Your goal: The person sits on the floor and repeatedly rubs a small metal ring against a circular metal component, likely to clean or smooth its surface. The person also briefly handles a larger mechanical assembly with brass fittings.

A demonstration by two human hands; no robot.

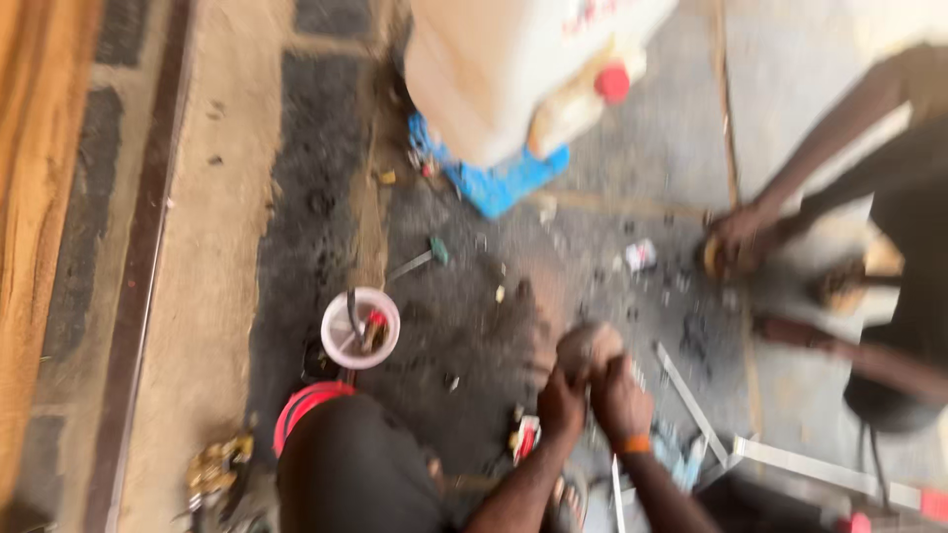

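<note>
While the picture is badly smeared, I can make out my left hand (561, 403) and my right hand (620, 395) pressed side by side low in the view, both sets of fingers curled tight around a rounded tan lump (587, 347) that sits on top of them, just above the dirty grey floor (464, 326). What the lump is I cannot tell through the blur. I judge the main risk to be a slip: with both fists crowded onto one small round thing, it could roll out and drop among the scraps and the metal strips (691, 400) lying just to my right, whose edges sit near my wrist with its orange band (635, 444). Another person's hand (736, 242) works well apart at upper right, closed on something I cannot identify. As for containers, a small white cup (360, 329) stands to my left on the floor, holding a dark tool and a red-tipped item. A large pale jerrycan (513, 69) with a red cap (612, 83) rests on a blue block (504, 183) farther off; its contents are hidden.
</note>
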